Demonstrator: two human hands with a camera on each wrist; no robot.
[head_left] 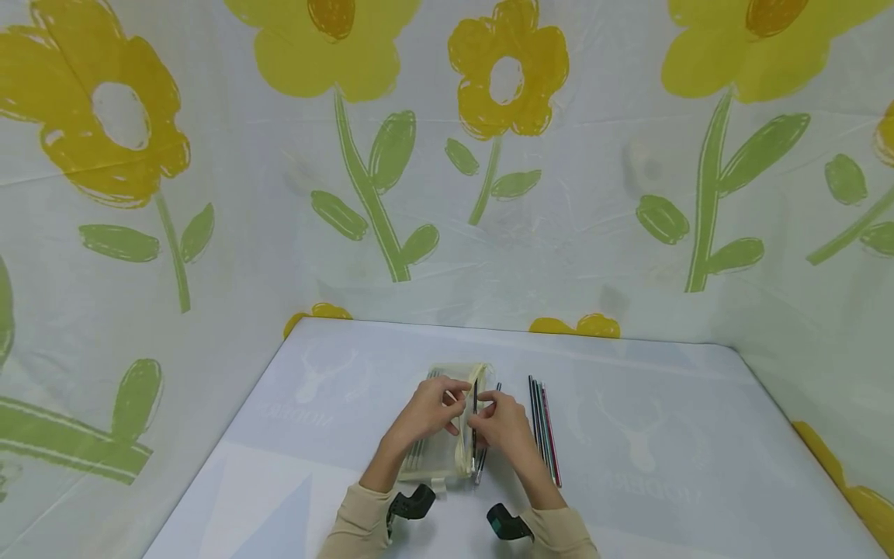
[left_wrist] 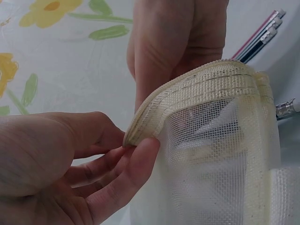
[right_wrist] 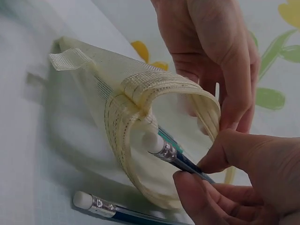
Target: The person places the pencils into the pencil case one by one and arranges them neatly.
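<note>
A cream mesh zip pouch (head_left: 440, 462) lies on the table with its mouth unzipped. My left hand (head_left: 427, 407) pinches the zipped edge (left_wrist: 140, 119) between thumb and fingers, holding the mouth apart. Between thumb and fingers, my right hand (head_left: 506, 425) grips a dark blue pencil (right_wrist: 164, 149) with a white eraser at the pouch's opening. The pencil's far end is hidden by the hand. A teal pencil (right_wrist: 171, 137) shows behind it, partly covered. Against the pouch's right side, another dark blue pencil (right_wrist: 98, 205) lies on the table.
Several pencils (head_left: 546, 435) in dark and red tones lie side by side right of my right hand. Striped shapes (head_left: 417, 453) show through the pouch's left part. Flower-patterned sheeting (head_left: 559, 256) rises behind the white table (head_left: 649, 497).
</note>
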